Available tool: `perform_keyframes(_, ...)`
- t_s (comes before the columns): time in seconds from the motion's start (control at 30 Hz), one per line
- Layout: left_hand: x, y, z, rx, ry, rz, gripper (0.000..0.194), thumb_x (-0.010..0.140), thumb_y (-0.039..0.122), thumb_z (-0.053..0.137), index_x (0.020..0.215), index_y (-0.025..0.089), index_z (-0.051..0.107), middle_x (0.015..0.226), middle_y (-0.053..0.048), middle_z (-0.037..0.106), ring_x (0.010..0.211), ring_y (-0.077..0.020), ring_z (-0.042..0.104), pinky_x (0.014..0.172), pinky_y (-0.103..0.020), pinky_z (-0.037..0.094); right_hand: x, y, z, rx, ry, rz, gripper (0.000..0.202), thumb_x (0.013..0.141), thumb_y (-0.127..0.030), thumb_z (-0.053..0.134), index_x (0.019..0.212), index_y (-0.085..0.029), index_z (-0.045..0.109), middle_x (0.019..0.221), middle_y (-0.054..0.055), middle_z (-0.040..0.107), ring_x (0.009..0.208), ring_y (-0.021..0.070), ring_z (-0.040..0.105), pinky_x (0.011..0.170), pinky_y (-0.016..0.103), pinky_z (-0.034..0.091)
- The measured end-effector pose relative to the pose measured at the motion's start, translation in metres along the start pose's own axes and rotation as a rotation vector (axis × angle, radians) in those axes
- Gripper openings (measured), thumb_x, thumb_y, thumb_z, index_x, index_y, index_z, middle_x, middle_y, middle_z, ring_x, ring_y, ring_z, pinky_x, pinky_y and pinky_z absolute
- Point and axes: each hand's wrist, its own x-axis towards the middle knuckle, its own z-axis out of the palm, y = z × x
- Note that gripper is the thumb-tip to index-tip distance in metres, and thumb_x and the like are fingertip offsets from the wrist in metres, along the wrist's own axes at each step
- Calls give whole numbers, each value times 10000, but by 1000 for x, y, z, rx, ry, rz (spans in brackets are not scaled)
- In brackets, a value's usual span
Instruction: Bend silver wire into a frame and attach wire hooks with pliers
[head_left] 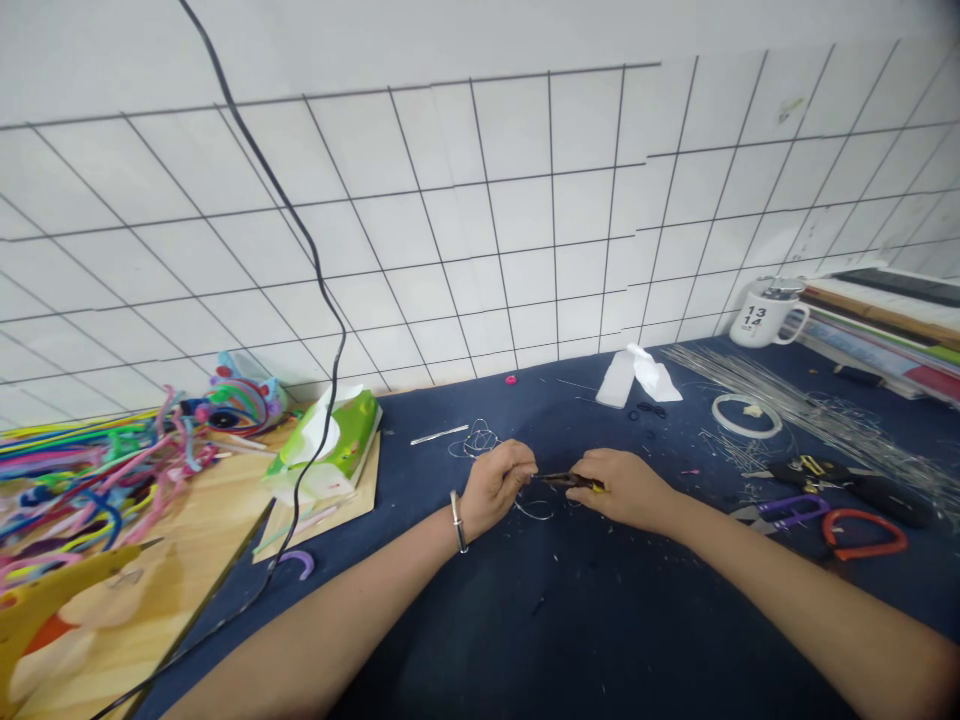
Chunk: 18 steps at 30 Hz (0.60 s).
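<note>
My right hand [621, 487] is wrapped round a pair of small pliers [555, 480], whose dark jaws point left. A bit of yellow handle shows by the fingers. Facing it, my left hand [495, 487] is closed in a pinch at the jaws' tip. Thin wire [534, 516] curls out below the fingertips, so the pinch seems to be on that wire, though the exact grip is too small to make out. Behind my left hand lies a loose coil of fine wire [480, 440], and beside it a thin silvery strip [439, 435].
On the right are long metal wires [720, 375], a wire ring [715, 412], purple-handled scissors [791, 513], a red-handled tool [862, 550] and a white mug [765, 322]. To the left lie a green tissue pack [349, 430], colourful pipe cleaners [97, 480], a yellow glue gun [67, 580] and a hanging black cable [319, 265].
</note>
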Motion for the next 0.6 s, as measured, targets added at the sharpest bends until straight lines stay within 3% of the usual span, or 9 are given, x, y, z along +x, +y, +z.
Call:
perform_keyframes(0.37,3,1,0,-28,40,-3,91,830,177,447,790,163,527,740,-40,536,724,-134,507,685,-280,417,1,-1,2,60,-28,19,234,803,-409,464,822,-211,586,770,-2,586,684,121,530,609,222,343)
perform_keyframes(0.5,5,5,1,-94,60,-132,110,817,216,483,759,152,551,746,-39,541,725,-132,518,700,-278,419,1,2,5,12,-23,31,244,806,-418,454,824,-215,587,763,0,585,691,123,531,622,227,341)
perform_keyframes(0.6,6,8,4,-290,18,-326,146,823,265,479,766,141,530,678,-15,533,598,-101,519,589,-236,426,0,2,5,-26,-7,36,245,810,-418,447,819,-214,583,755,-1,580,697,121,527,626,227,337)
